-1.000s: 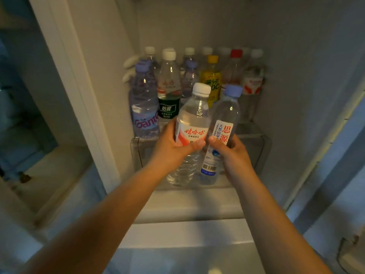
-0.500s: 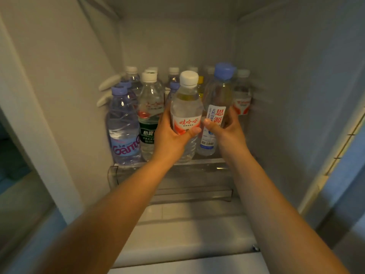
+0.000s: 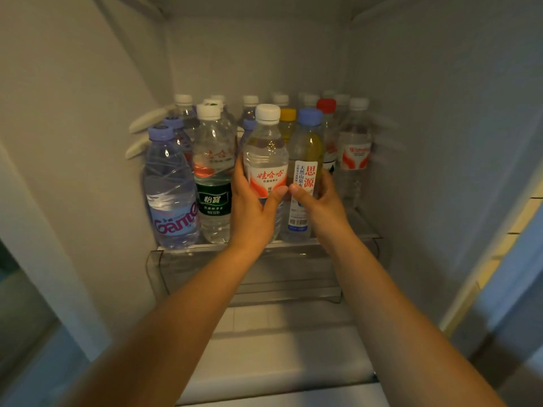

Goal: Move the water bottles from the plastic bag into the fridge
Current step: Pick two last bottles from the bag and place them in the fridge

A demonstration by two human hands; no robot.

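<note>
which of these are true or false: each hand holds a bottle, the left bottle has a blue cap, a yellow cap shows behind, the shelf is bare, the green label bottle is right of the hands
1. Each hand holds a bottle. True: left hand and right hand each grip one.
2. The left hand's bottle has a blue cap. False: white; the right hand's bottle has the blue one.
3. A yellow-capped bottle stands behind. True.
4. The shelf is bare. False: many bottles stand on it.
5. The green-label bottle is right of the hands. False: left.

Yellow-capped drink bottle (image 3: 287, 116) upright, far middle; two white pegs (image 3: 148, 121) jutting left; pale tiles (image 3: 529, 210) right
</note>
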